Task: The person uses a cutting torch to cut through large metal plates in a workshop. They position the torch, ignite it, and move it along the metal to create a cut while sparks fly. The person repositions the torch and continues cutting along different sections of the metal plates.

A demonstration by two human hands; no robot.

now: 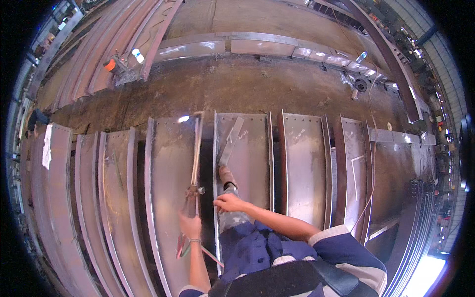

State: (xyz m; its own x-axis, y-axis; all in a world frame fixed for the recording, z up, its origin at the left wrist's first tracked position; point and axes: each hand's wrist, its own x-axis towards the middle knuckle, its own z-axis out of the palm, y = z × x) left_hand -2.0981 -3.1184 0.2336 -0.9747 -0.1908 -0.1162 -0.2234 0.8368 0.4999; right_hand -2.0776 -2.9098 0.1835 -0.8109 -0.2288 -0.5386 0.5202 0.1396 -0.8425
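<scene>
My left hand (pixel 190 225) is closed around the handle of a gas cutting torch (pixel 194 190). The torch's long thin tubes point away from me, along the flange of a steel beam (pixel 170 163). Red and green hoses (pixel 183 246) trail below that hand. My right hand (pixel 229 203) is curled over my lower leg, its fingertips by the flange of the neighbouring steel beam (pixel 252 168); whatever its fingers may hold is hidden. A flat metal strip (pixel 231 142) lies aslant on this second beam, just beyond my brown boot (pixel 226 176).
More steel beams (pixel 305 168) lie side by side to left and right, with dark gaps between them. A thin angled metal piece (pixel 355 173) rests on one at the right. Across the brown floor (pixel 188 89) are an orange object (pixel 109 65), a bottle (pixel 138 56) and a loose cable (pixel 372 109).
</scene>
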